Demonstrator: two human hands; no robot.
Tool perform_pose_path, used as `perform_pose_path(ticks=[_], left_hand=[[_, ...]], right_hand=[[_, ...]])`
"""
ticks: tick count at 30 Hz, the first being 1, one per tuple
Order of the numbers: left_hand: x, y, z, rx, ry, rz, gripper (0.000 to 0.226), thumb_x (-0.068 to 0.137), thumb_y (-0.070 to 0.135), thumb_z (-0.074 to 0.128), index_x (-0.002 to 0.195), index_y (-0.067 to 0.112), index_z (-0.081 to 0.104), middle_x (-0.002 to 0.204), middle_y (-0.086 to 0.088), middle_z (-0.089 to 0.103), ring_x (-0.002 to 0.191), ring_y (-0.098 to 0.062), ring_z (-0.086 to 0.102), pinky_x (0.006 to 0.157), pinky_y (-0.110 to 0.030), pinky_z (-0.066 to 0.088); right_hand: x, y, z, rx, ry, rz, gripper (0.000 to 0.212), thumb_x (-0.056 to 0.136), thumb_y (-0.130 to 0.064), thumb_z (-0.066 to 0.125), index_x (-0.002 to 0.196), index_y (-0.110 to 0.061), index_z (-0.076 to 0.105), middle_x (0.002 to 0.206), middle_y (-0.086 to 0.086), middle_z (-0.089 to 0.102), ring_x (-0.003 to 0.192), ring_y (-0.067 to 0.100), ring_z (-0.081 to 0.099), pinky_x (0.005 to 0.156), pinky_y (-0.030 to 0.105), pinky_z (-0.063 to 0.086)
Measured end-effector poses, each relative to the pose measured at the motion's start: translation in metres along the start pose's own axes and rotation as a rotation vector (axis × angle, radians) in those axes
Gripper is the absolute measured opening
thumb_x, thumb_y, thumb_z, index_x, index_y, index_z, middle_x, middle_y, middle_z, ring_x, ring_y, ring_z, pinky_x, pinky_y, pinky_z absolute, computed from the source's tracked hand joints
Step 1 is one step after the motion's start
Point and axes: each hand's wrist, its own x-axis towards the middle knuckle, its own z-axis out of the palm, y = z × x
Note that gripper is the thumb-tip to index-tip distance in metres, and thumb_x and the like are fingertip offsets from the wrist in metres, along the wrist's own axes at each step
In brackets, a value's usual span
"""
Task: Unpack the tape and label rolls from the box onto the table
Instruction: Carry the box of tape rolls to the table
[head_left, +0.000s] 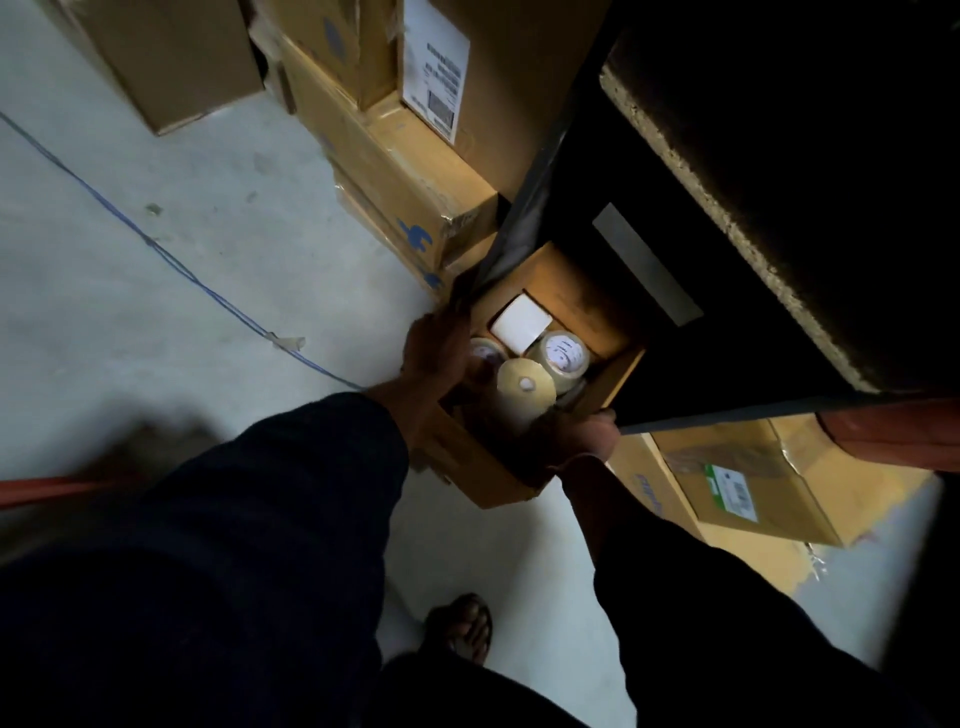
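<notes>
**Lifting the box clear of the dark shelf**

I see the small open brown cardboard box at centre frame, half tucked under the dark table edge that fills the upper right. Inside it lie a white squarish label roll, a clear tape roll with a white printed core, a tan tape roll and another roll partly hidden at the left wall.

My left hand curls its fingers over the box's left rim. My right hand grips the lower right corner, fingers mostly hidden beneath.

As I judge it, nothing is unpacked yet; the step is bringing the box out and up. I would keep it level so the loose rolls do not slide, draw it toward the lower left before raising it, and support the bottom, since the rim flap may bend.
</notes>
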Motion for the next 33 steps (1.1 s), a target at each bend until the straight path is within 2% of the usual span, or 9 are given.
perform_pose_path(ticks=[2,5,9,11,14,17,21,25,33], left_hand=[[-0.020,-0.009,-0.018,-0.001,-0.003,-0.053,0.040,0.104,0.023,0.043,0.140,0.007,0.050,0.124,-0.019,0.060,0.112,-0.041,0.060,0.089,-0.033,0.039],[-0.052,-0.016,-0.052,0.083,-0.011,-0.041,0.043,0.098,0.019,0.051,0.138,0.006,0.048,0.117,-0.019,0.063,0.102,-0.041,0.064,0.085,-0.043,0.047],[-0.090,-0.012,-0.126,0.075,-0.061,-0.045,0.040,0.096,0.017,0.055,0.133,0.008,0.047,0.116,-0.018,0.064,0.102,-0.040,0.065,0.084,-0.042,0.049],[-0.110,-0.008,-0.165,0.087,-0.094,-0.079,0.038,0.094,0.013,0.055,0.131,0.008,0.047,0.116,-0.019,0.065,0.103,-0.041,0.065,0.084,-0.043,0.051],[-0.143,-0.001,-0.226,0.095,-0.076,-0.126,0.039,0.090,0.009,0.061,0.127,0.008,0.050,0.116,-0.020,0.066,0.105,-0.043,0.066,0.084,-0.046,0.053],[-0.172,-0.003,-0.274,0.069,-0.081,-0.196,0.045,0.088,0.011,0.064,0.130,0.011,0.048,0.118,-0.019,0.066,0.107,-0.043,0.065,0.087,-0.048,0.053],[-0.198,-0.007,-0.324,0.025,-0.042,-0.281,0.040,0.093,0.014,0.059,0.132,0.013,0.048,0.120,-0.019,0.066,0.109,-0.044,0.064,0.089,-0.048,0.051],[-0.219,-0.012,-0.370,0.005,0.011,-0.351,0.034,0.097,0.012,0.051,0.131,0.014,0.048,0.121,-0.020,0.065,0.110,-0.044,0.063,0.090,-0.049,0.050],[-0.259,-0.007,-0.477,-0.064,0.053,-0.456,0.038,0.096,0.015,0.057,0.133,0.011,0.049,0.125,-0.022,0.064,0.113,-0.045,0.061,0.091,-0.048,0.048]], right_hand=[[-0.022,-0.004,-0.011,-0.001,-0.042,-0.009,0.053,0.089,-0.031,0.068,0.122,0.006,0.051,0.121,0.029,0.060,0.116,0.045,0.057,0.091,0.044,0.045],[-0.058,-0.014,-0.029,0.011,-0.101,-0.001,0.047,0.091,-0.032,0.064,0.120,0.005,0.055,0.119,0.028,0.063,0.114,0.044,0.059,0.089,0.044,0.047],[-0.113,-0.031,-0.068,-0.028,-0.180,-0.005,0.047,0.093,-0.042,0.058,0.117,-0.001,0.053,0.115,0.024,0.065,0.106,0.044,0.062,0.079,0.041,0.048],[-0.141,-0.045,-0.089,-0.020,-0.196,0.013,0.046,0.094,-0.040,0.056,0.117,-0.001,0.054,0.115,0.025,0.065,0.105,0.044,0.062,0.081,0.044,0.050],[-0.185,-0.069,-0.123,-0.077,-0.242,0.011,0.053,0.094,-0.041,0.054,0.129,-0.002,0.050,0.123,0.023,0.061,0.112,0.042,0.060,0.091,0.046,0.052],[-0.224,-0.091,-0.150,-0.120,-0.301,-0.025,0.046,0.095,-0.029,0.056,0.130,0.000,0.044,0.126,0.026,0.057,0.116,0.044,0.056,0.091,0.044,0.047],[-0.260,-0.120,-0.174,-0.090,-0.304,-0.062,0.036,0.088,-0.016,0.061,0.119,0.000,0.053,0.118,0.026,0.062,0.109,0.043,0.061,0.085,0.046,0.050],[-0.287,-0.154,-0.196,-0.132,-0.338,-0.173,0.044,0.091,-0.012,0.060,0.131,0.000,0.049,0.121,0.027,0.061,0.111,0.042,0.060,0.086,0.044,0.048],[-0.326,-0.230,-0.235,-0.201,-0.380,-0.372,0.038,0.090,-0.029,0.061,0.118,-0.004,0.058,0.115,0.021,0.067,0.106,0.039,0.065,0.082,0.041,0.052]])
